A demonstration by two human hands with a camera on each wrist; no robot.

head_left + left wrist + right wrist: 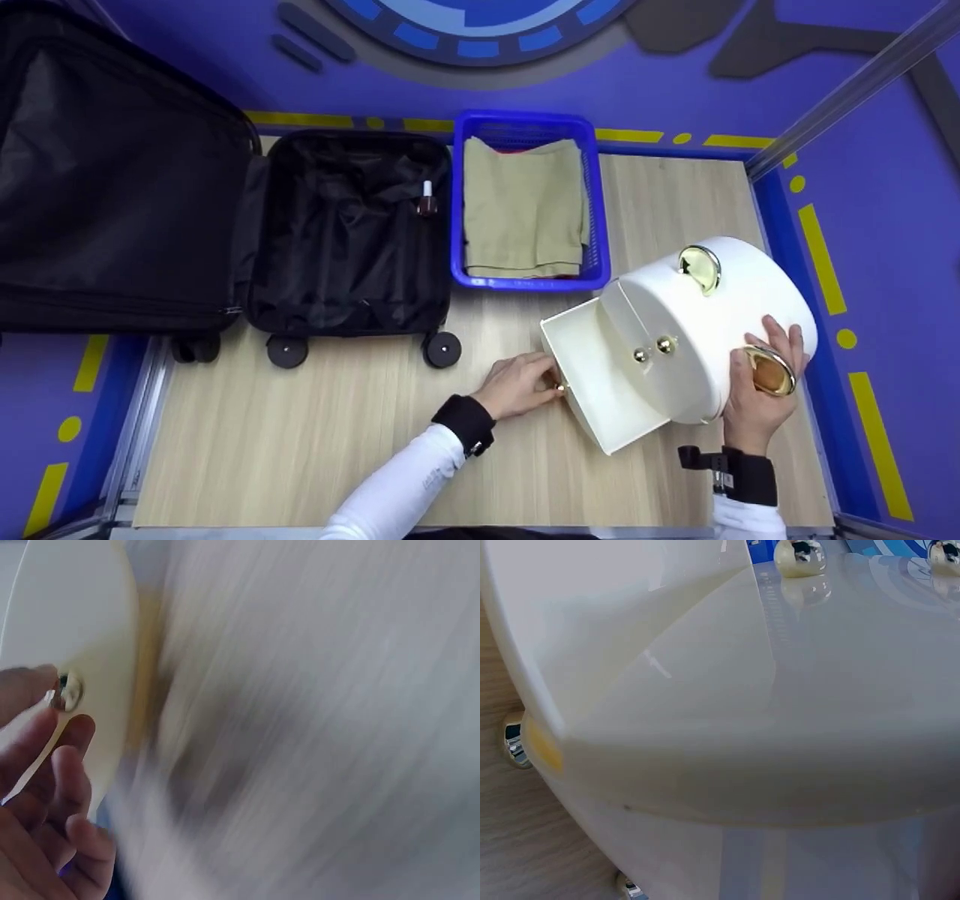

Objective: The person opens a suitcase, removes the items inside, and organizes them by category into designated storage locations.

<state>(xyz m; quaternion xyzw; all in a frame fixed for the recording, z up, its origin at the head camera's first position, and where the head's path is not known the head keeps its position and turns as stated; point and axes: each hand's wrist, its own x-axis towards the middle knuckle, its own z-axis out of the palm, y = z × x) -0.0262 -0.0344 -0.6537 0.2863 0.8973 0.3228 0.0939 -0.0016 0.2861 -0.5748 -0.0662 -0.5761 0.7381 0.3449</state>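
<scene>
A white rounded storage box (750,292) with gold fittings lies at the right in the head view. Its wide drawer (600,375) is pulled out toward the left, and the bare white inside shows. At the drawer's front, my left hand (517,386) pinches a small gold knob (71,692) between thumb and finger, the other fingers loosely bent. My right hand (761,401) rests on the box's near side with fingers spread around a gold oval fitting (770,373). In the right wrist view the box's white wall (742,765) fills most of the picture.
An open black suitcase (352,255) stands at the left, a small dark bottle with a white cap (427,201) inside it. A blue basket (529,283) with a folded khaki cloth (525,210) is at the back, close to the box. Blue walls border the wooden table (300,442).
</scene>
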